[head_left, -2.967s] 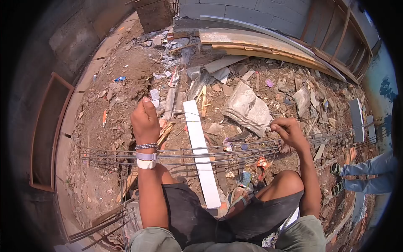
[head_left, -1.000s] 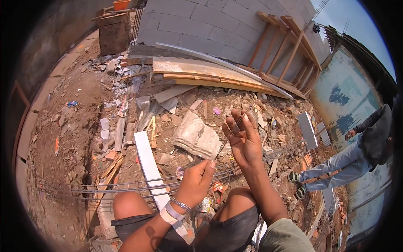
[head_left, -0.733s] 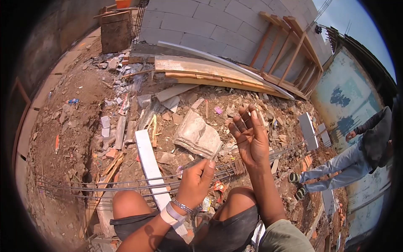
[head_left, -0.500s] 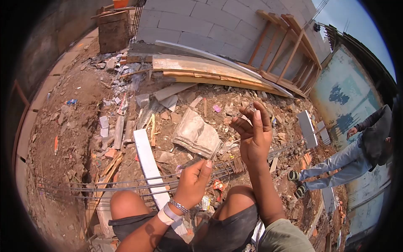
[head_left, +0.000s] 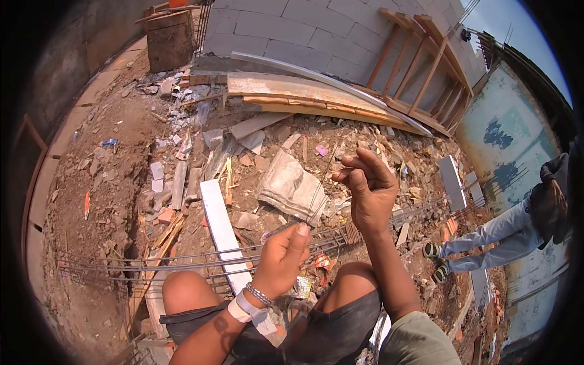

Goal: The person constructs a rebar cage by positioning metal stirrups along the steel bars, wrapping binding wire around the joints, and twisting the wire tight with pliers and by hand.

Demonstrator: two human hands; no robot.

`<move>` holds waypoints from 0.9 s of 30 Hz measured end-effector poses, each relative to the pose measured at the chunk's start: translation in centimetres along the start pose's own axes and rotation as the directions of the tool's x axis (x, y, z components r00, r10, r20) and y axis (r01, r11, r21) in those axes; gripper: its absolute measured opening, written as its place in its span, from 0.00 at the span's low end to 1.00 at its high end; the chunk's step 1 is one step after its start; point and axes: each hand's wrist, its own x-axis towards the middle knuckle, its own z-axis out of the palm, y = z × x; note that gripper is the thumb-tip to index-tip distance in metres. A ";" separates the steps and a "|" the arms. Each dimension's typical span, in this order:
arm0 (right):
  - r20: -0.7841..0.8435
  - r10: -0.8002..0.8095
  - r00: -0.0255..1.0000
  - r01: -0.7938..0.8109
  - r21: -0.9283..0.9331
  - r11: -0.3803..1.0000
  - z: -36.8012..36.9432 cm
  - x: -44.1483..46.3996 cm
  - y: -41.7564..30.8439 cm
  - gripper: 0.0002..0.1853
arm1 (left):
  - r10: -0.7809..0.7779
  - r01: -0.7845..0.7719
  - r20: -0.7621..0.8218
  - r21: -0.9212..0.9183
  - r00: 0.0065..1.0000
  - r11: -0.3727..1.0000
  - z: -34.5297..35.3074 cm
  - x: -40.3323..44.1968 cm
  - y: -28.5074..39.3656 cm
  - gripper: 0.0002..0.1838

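Observation:
My left hand (head_left: 281,260), wearing a bracelet and a pale wristband, is closed around a few thin wires (head_left: 316,204) that stick up from its thumb side. To its right, my right hand (head_left: 372,198) is raised, palm partly turned toward me, with fingers curled in toward the thumb. Whatever lies between those fingertips is too fine to make out. Below both hands, long steel reinforcing bars (head_left: 182,263) run across in front of my knees. A cluster of stirrups (head_left: 349,232) sits on the bars near my right wrist.
A broken concrete slab (head_left: 291,187) and a white board (head_left: 222,222) lie amid rubble. Planks (head_left: 316,100) and a wooden frame (head_left: 426,67) rest by the block wall (head_left: 292,27). A person (head_left: 493,234) stands at the right.
My right hand's fingers have curled in closer to the thumb. My left hand has shifted slightly, still closed on the wires. The person at right has brought an arm in toward the body.

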 end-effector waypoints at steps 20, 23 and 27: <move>0.072 0.169 0.983 -0.182 0.257 0.949 -1.7 0.4 0.8 0.15 | -0.217 0.240 0.127 -0.205 0.968 0.949 -0.4 -0.3 1.0 0.22; 0.171 0.246 0.954 -0.294 0.379 0.878 -2.3 0.2 2.3 0.16 | -0.247 0.277 0.140 -0.273 0.959 0.921 -0.4 -0.2 0.7 0.22; 0.190 0.263 0.946 -0.323 0.496 0.806 -1.8 -0.3 2.9 0.15 | -0.283 0.334 0.185 -0.376 0.941 0.865 -0.6 0.1 0.5 0.23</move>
